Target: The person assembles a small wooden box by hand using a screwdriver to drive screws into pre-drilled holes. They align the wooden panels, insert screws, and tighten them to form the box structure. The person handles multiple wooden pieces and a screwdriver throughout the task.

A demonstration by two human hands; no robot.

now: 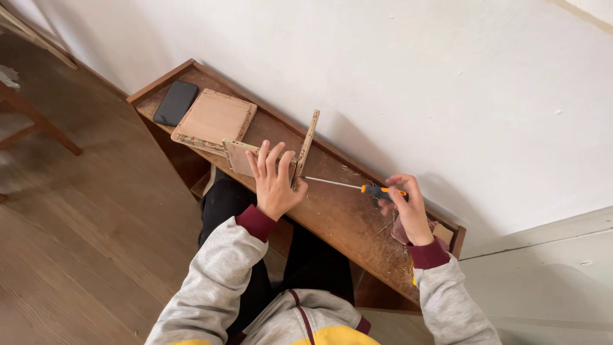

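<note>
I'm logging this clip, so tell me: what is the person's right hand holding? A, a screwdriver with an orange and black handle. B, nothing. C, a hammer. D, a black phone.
A: the right hand closes around the orange and black handle of the screwdriver, whose shaft points at the upright wooden panel steadied by the left hand.

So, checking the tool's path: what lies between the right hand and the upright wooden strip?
Only the slim metal shaft of the orange-and-black screwdriver, above bare sawdust-strewn benchtop, in the head view.

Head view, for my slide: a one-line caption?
Left hand steadies upright board; right hand drives screwdriver into it.
</note>
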